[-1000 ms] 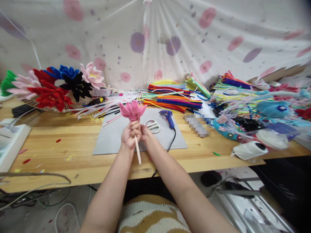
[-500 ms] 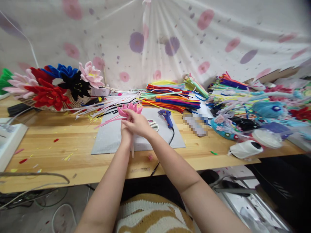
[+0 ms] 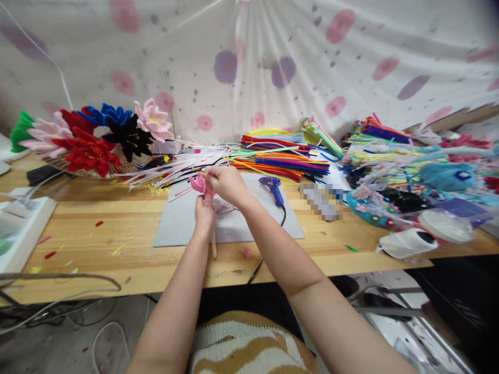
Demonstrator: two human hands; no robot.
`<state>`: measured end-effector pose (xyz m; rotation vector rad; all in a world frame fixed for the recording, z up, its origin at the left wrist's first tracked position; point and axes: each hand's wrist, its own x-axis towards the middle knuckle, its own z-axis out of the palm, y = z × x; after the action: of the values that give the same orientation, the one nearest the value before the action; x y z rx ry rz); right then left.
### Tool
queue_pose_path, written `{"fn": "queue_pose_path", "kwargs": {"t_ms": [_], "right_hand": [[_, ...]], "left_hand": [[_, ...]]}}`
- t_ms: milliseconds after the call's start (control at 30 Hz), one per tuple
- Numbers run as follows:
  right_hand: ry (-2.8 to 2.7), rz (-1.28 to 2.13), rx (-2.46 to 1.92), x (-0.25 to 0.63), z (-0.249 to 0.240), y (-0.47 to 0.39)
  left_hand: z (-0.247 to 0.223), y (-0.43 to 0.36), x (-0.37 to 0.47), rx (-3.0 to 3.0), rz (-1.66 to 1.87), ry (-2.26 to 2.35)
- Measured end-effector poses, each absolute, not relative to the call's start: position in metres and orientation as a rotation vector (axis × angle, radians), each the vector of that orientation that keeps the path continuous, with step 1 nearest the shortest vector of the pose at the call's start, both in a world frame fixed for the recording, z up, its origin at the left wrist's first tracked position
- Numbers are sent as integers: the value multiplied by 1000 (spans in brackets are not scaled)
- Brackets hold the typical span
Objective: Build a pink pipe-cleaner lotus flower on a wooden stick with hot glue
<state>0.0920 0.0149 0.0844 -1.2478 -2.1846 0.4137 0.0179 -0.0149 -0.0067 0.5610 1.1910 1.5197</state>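
Note:
A pink pipe-cleaner flower (image 3: 198,183) is held above the grey mat, its petals tilted to the left. My left hand (image 3: 205,212) is closed round the flower's base from below. A pale stick (image 3: 214,248) shows under that hand; whether it joins the flower is hidden. Over the petals, my right hand (image 3: 226,185) is closed in a pinch at the flower's upper right side, covering part of it. Scissors (image 3: 226,209) lie mostly hidden behind my hands. On the right part of the mat rests a blue glue gun (image 3: 272,189).
The grey mat (image 3: 171,228) lies on a wooden table (image 3: 128,218) dotted with scraps. Finished flowers (image 3: 91,150) stand back left. Bundles of coloured pipe cleaners (image 3: 288,161) line the back. A thread spool (image 3: 407,243) lies at right, a white power strip (image 3: 29,234) at left.
My right hand has moved from over my left hand up to the petals. The flower has tipped and looks narrower. The view has shifted slightly left.

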Motion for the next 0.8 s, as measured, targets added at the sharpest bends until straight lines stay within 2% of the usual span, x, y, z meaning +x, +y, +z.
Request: {"fn": "queue_pose_path", "kwargs": {"t_ms": [333,600,800], "right_hand": [[-1619,967,-1007,113,27,24],[-1150,955,-1198,113,0,9],[-738,1548,-1019,107,-9,5]], "left_hand": [[17,-22,2,-37,1221,532],[20,-28,9,-97,1244,282],[16,-34,14,-51,1240,202]]}}
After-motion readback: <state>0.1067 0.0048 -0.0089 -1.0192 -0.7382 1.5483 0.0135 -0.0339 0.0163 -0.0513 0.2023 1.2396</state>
